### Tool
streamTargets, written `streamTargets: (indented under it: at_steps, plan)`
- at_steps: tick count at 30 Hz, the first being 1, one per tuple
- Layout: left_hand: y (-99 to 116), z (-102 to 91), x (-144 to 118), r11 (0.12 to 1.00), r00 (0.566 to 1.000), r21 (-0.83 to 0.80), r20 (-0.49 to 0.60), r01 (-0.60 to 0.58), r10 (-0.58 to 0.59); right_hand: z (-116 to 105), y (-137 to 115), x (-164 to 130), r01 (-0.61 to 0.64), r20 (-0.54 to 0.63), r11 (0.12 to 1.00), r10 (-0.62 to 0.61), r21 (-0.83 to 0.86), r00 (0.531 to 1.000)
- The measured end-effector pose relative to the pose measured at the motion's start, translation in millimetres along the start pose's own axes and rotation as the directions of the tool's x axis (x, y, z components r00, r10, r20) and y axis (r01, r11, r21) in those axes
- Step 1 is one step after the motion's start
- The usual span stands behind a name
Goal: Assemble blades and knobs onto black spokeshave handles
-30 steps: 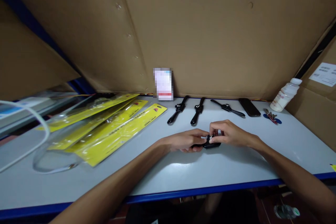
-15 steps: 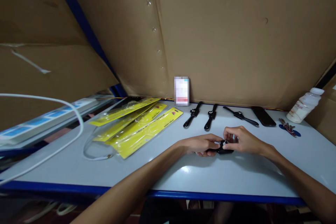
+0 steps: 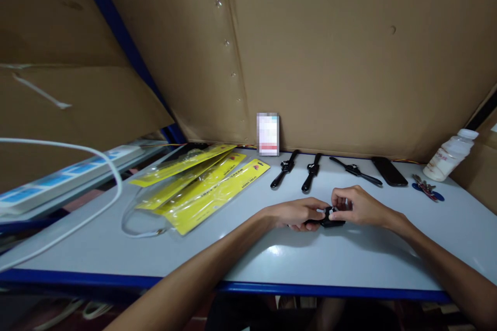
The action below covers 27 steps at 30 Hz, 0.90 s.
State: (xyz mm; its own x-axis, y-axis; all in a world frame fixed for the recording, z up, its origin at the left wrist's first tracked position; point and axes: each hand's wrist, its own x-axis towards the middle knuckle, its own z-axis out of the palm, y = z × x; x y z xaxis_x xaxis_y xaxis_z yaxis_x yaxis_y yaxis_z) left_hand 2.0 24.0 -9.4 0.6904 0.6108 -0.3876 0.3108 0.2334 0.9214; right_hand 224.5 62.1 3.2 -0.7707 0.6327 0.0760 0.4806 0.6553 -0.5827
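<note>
Here, cardboard walls [image 3: 330, 51] enclose a pale table [image 3: 116, 248] edged in blue. Yellow packets [image 3: 202, 186] in clear sleeves lie fanned at the table's left; a white cable [image 3: 97, 155] arcs beyond them. Along the back edge lie three black watches [image 3: 285, 169], a dark phone [image 3: 389, 171], a white bottle [image 3: 450, 155] and keys [image 3: 427, 189]. Near the table's middle, the left hand [image 3: 297, 213] and the right hand [image 3: 355, 207] meet, both with fingers pinched on a small black watch [image 3: 332, 220] resting low on the table between them, its strap mostly hidden beneath the left hand.
</note>
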Motion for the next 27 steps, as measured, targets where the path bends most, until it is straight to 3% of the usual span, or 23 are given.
streamTargets:
  at_steps: [27]
  plan:
    - [-1.5,-0.8,0.1,0.999,1.0,0.036,-0.011,0.005,-0.004,0.8,0.6,0.9,-0.003,-0.001,1.0,0.003,-0.013,1.0]
